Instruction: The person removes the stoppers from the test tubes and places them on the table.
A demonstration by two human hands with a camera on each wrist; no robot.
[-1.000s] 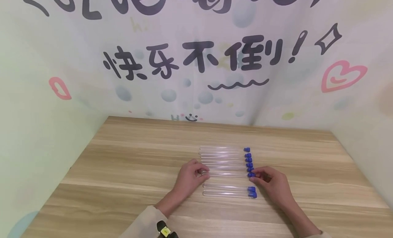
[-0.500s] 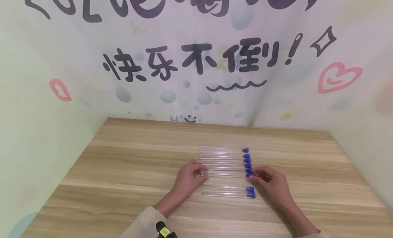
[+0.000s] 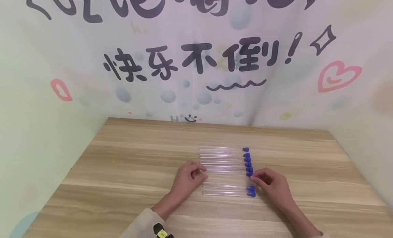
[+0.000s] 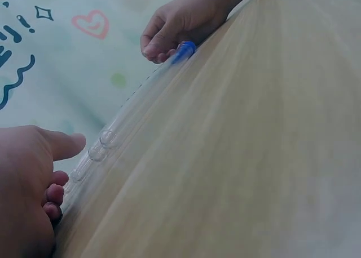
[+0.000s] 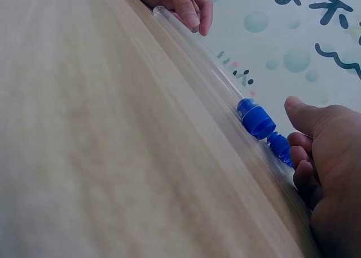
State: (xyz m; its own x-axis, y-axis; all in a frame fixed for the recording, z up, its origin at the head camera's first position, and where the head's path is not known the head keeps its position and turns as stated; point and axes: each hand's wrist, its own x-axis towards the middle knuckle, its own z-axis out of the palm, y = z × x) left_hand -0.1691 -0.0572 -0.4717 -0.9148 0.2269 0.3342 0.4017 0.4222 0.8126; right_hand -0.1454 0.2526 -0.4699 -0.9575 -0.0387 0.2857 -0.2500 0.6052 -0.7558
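Several clear test tubes (image 3: 225,162) lie side by side on the table, blue stoppers (image 3: 248,164) lined up at their right ends. My left hand (image 3: 188,178) is at the rounded left end of one tube, its thumb and fingers apart in the left wrist view. At the other end, my right hand (image 3: 274,185) has its fingertips against a blue stopper (image 5: 280,148). In the right wrist view its thumb stands away from the curled fingers. Two more test tubes (image 3: 225,193) with blue stoppers (image 3: 251,193) lie nearer to me, a gap away.
The wood-grain table (image 3: 122,152) runs back to a printed cloth wall (image 3: 172,94) with dark lettering and pink hearts. Pale walls stand at the left and right sides. A dark band with a yellow label (image 3: 162,234) is at the left sleeve.
The tube between my hands has shifted slightly away from me, closer to the far row. My left hand has moved a little with it; the two near tubes stay almost where they were.
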